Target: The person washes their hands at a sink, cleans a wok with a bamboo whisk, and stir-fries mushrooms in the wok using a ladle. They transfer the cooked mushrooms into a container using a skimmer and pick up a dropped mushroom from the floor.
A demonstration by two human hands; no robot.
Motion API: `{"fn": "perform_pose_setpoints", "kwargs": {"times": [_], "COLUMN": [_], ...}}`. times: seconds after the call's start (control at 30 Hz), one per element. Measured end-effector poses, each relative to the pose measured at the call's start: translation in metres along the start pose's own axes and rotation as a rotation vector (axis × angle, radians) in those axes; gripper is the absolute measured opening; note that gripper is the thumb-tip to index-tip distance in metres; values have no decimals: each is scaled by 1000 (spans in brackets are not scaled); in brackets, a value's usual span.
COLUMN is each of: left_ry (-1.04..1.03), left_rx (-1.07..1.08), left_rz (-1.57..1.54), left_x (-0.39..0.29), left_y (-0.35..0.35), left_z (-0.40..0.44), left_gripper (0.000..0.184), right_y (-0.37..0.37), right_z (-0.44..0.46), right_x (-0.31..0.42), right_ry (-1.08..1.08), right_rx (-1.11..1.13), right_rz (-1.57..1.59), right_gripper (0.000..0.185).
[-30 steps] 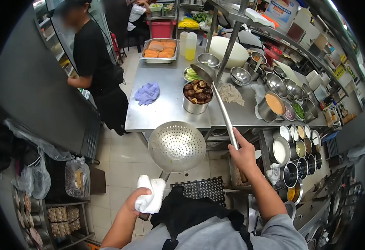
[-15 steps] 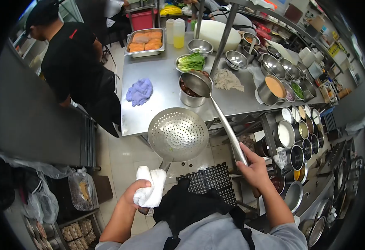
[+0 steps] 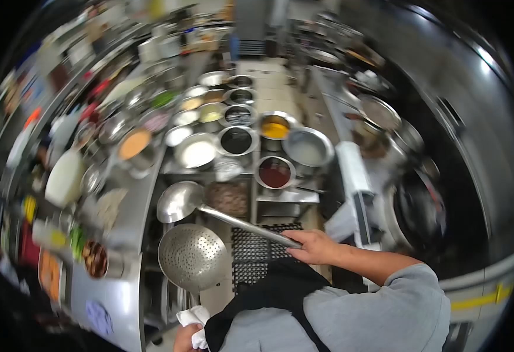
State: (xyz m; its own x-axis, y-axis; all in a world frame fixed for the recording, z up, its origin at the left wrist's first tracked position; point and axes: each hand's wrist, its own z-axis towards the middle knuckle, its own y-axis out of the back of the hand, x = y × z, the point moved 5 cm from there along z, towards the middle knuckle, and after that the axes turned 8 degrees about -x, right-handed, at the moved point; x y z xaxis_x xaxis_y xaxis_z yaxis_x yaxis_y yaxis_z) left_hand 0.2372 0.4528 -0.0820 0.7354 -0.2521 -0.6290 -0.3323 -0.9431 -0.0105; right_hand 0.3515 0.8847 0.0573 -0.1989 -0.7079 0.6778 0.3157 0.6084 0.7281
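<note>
My right hand (image 3: 314, 247) is closed round the long handle of a steel ladle (image 3: 180, 202), whose rounded bowl points to the left. Just below the ladle's bowl is a wide perforated strainer (image 3: 192, 258). My left hand (image 3: 186, 338), low in the view, grips a folded white towel (image 3: 193, 320) at the strainer's handle end; the handle itself is mostly hidden. A pot of dark brown food (image 3: 96, 259) stands on the steel table (image 3: 129, 293) to the left.
Several pots of sauces and liquids fill a rack ahead, among them a dark red one (image 3: 275, 172) and a yellow one (image 3: 275, 127). A large wok (image 3: 418, 208) sits on the range at right. A black perforated mat (image 3: 257, 258) lies on the floor.
My view has swung right, from the steel table toward the sauce pots and range. The ladle and strainer have moved away from the pot of brown food, still in my hands.
</note>
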Motion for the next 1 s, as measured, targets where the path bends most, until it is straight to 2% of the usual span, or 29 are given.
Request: {"fn": "perform_pose_setpoints", "kwargs": {"times": [0.03,0.1,0.13,0.17,0.23,0.27,0.3,0.33,0.37,0.4,0.43,0.47,0.5,0.53,0.57,0.63,0.7,0.77,0.8,0.83,0.9,0.93,0.97,1.0], "left_ry": [-3,-41,-30,-50,-9,67,134,179,117,126,42,45,4,-50,-4,201,172,286,307,376,406,392,242,42], "left_rx": [45,299,341,428,626,680,727,733,669,784,799,823,872,895,940,1112,1142,1149,1150,1284,1113,1254,968,915], "left_rz": [62,465,442,322,256,199,279,340,424,387,494,506,578,672,673,660,624,488,409,472,395,372,265,156], "left_x": [-30,-88,-103,-121,-124,-129,-126,-123,-134,-130,-130,-124,-110,-101,-93,-79,-48,-54,-43,-41,-34,-25,-32,-32], "left_y": [-26,-96,-127,-165,-231,-281,-325,-373,-434,-489,-540,-590,-636,-678,-715,-775,-826,-841,-857,-861,-852,-849,-834,-819], "left_z": [6,12,16,11,44,43,58,69,47,44,35,26,44,51,46,47,83,61,77,87,96,120,130,155], "left_gripper": [28,48,51,54,54,53,70,63,52,38,38,36,34,36,38,37,37,34,33,32,29,29,33,41], "right_y": [20,62,79,90,124,134,146,157,173,193,212,226,239,246,250,250,248,253,255,257,260,262,260,256], "right_z": [-20,-65,-92,-113,-170,-192,-215,-236,-247,-258,-270,-284,-299,-312,-321,-337,-348,-351,-350,-348,-345,-336,-345,-364], "right_x": [-12,-40,-51,-63,-89,-104,-128,-149,-157,-163,-171,-183,-196,-209,-216,-233,-241,-247,-246,-245,-251,-250,-262,-285], "right_ry": [-53,-191,-228,-262,-416,-454,-530,-593,-610,-714,-816,-959,-1098,-1101,-1103,-1331,-1332,-1331,-1384,-1429,-1365,-1319,-1281,-1252], "right_rx": [-55,-304,-478,-510,-834,-864,-1036,-1201,-1216,-1224,-1224,-1158,-1086,-1060,-1059,-925,-891,-848,-836,-818,-786,-809,-767,-721], "right_rz": [-3,-50,-72,-74,-120,-133,24,192,194,106,18,-71,-164,-300,-308,-239,-317,-398,-445,-492,-480,-378,-393,-395], "right_gripper": [44,42,42,42,43,43,43,43,43,46,49,48,48,47,47,47,48,49,50,51,53,53,53,52]}}
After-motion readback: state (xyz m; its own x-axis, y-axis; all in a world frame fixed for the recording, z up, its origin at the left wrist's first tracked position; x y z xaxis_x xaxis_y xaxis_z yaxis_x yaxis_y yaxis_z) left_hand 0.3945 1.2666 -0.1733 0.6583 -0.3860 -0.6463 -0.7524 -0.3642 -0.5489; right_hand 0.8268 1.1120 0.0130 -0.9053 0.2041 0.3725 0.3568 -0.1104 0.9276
